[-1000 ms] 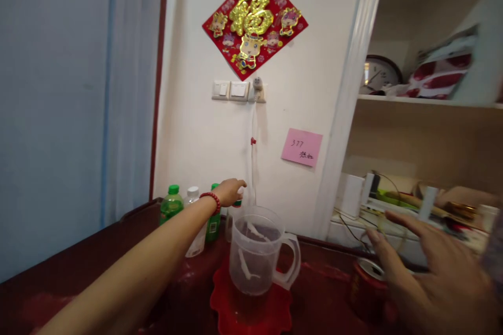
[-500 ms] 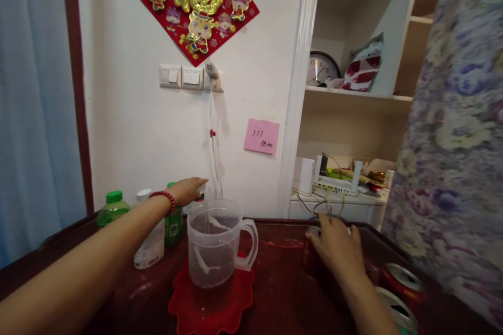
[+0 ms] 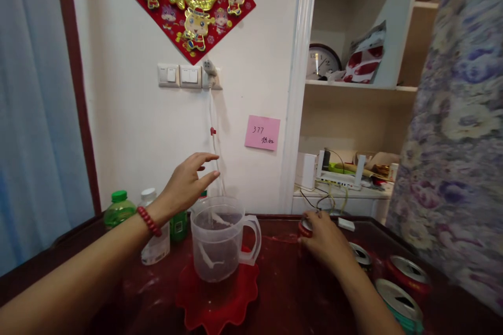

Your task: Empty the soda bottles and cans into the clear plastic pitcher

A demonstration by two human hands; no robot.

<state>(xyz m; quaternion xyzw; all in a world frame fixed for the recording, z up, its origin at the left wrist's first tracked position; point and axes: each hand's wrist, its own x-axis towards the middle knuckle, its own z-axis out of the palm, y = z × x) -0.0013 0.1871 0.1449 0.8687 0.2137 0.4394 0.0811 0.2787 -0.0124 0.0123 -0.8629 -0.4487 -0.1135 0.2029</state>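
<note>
My left hand (image 3: 192,180) is raised above the row of bottles, thumb and fingers apart, with nothing between them. It is nearest the clear plastic jug (image 3: 216,251), which stands on a red scalloped plate (image 3: 220,303) with its handle to the right. Behind my left wrist are a white-capped clear bottle (image 3: 155,246) and a green bottle (image 3: 178,226), both partly hidden. At the back right of the table my right hand (image 3: 324,235) has its fingers around a red can (image 3: 305,227); most of the can is covered by the hand.
A green-capped bottle (image 3: 119,209) stands at the left. To the right of my right forearm are a dark can (image 3: 359,256), a red can (image 3: 408,275) and a green can (image 3: 398,303). A small white object (image 3: 346,224) lies near the back edge.
My left hand has come away from the bottle cap behind the jug, up and toward me, its fingers spreading. My right hand has shifted slightly left with the red can.
</note>
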